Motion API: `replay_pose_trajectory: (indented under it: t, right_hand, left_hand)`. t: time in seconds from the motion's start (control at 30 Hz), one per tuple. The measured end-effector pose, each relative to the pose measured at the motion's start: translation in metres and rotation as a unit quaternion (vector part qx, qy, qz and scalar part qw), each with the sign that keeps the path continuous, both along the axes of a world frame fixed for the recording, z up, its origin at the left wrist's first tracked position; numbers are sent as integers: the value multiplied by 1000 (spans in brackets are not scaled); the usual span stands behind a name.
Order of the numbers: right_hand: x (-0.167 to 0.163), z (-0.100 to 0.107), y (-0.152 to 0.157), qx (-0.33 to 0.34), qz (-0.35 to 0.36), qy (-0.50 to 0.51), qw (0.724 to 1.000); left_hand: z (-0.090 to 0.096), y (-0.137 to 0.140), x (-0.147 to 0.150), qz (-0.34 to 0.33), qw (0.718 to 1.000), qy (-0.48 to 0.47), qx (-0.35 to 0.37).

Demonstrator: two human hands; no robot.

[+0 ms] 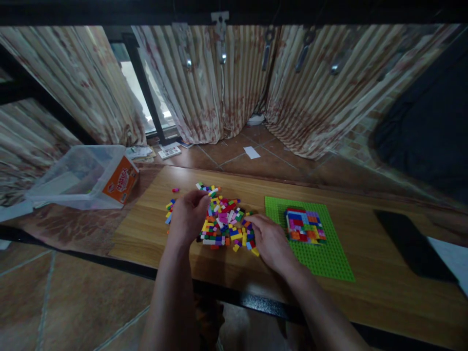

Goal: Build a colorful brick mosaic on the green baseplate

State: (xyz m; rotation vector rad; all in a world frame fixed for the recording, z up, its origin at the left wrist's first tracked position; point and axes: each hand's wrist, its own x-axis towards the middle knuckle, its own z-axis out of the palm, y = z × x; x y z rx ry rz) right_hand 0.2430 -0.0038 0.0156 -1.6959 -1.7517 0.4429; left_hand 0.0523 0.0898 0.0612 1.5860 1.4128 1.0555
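A loose pile of small colourful toy bricks [226, 217] lies on the wooden board. My left hand [188, 217] is over the pile's left side, thumb and fingertips drawn together in a pinch; whatever is between them is too small or hidden to make out. At the pile's right edge, my right hand [270, 239] reaches in with its index finger stretched out over the bricks; its other fingers are partly hidden. To the right of that hand, a multicoloured block of joined bricks [305, 225] sits on a green studded baseplate [329, 263].
A clear plastic box [84, 183] with an orange label stands at the left. A dark flat slab [409, 241] and a white sheet [451, 256] lie to the right. Striped curtains [234, 87] hang behind, and a white paper [251, 152] lies on the floor.
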Motion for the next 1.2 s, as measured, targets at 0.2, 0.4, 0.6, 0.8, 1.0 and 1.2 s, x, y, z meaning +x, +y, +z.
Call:
replay_pose_trajectory:
  t: [0.2,0.4,0.6,0.8,1.0,1.2]
  right_hand:
    - [-3,9,2,28,-17,58,998]
    - [-7,25,49,13,24,-27,999]
    - [-15,28,81,-36,142,-96,985]
    - [-2,13,62,-21,157,-68,985]
    - [13,28,41,-60,188,-14,980]
    - [-14,32,71,-48,80,-51,994]
  left_hand:
    - [16,-2,-8,117,982,-149,-6]
    - [24,-2,-20,159,951,-263,-21]
    - [26,-1,-28,160,942,-294,-23]
    - [25,0,-32,161,933,-320,-25]
    - [24,-1,-31,161,928,-332,-42]
    - [26,-1,-28,159,931,-322,-57]
